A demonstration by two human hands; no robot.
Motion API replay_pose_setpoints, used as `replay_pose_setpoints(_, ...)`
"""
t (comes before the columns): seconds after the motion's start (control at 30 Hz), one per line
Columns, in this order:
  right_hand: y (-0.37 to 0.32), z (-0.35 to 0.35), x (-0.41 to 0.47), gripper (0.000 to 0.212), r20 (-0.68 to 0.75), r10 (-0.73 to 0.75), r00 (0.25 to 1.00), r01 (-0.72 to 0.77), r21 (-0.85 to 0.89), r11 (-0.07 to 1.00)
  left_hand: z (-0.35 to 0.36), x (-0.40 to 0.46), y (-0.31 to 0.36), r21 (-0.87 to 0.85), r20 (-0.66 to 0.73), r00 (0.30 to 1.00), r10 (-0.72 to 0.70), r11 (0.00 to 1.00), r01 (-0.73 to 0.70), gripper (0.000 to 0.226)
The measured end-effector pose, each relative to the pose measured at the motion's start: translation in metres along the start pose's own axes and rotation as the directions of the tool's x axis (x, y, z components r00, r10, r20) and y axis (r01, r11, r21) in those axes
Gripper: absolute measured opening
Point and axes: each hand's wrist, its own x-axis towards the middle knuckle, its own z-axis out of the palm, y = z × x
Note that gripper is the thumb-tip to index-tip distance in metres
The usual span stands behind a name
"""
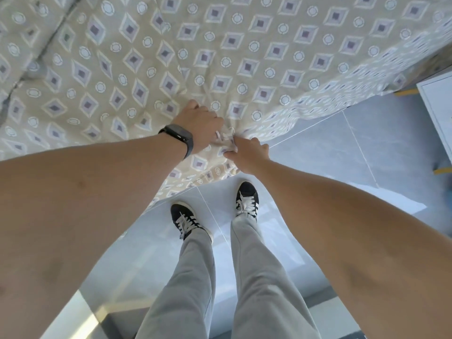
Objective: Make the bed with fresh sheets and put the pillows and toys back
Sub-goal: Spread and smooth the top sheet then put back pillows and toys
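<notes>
The bed (220, 45) fills the upper part of your view, covered edge to edge by the sheet (244, 62), beige with diamonds and rings. The sheet drapes over the bed's near corner and hangs toward the grey tiled floor (330, 148), where your feet in dark shoes (245, 198) stand just short of that corner. At the bed's right end a white cabinet (437, 104) stands on the floor.

Both your arms reach straight out and meet at the corner. Your left hand (199, 126), a dark band (179, 139) on its wrist, lies knuckles-up on top of the sheet, fingers curled down into a bunch of cloth. Your right hand (248, 154) sits just beside it at the bed's edge, its grip closed on the same gathered fold, which wrinkles up between the two hands. Creases run out from that bunch across the top of the bed.
</notes>
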Motion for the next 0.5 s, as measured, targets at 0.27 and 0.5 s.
replay_pose_setpoints(0.27, 0.033, 0.006, -0.019, 0.024, 0.145, 0.087, 0.986, -0.036, -0.319, 0.947, 0.015, -0.001, 0.042, -0.104, -0.004, 0.980, 0.199, 0.975, -0.198, 0.029)
replay_pose_setpoints(0.5, -0.014, -0.020, -0.012, 0.031, -0.006, -0.055, 0.998, 0.055, 0.096, 0.994, 0.015, -0.008, 0.017, -0.256, -0.224, 0.963, 0.147, 0.945, -0.203, 0.023)
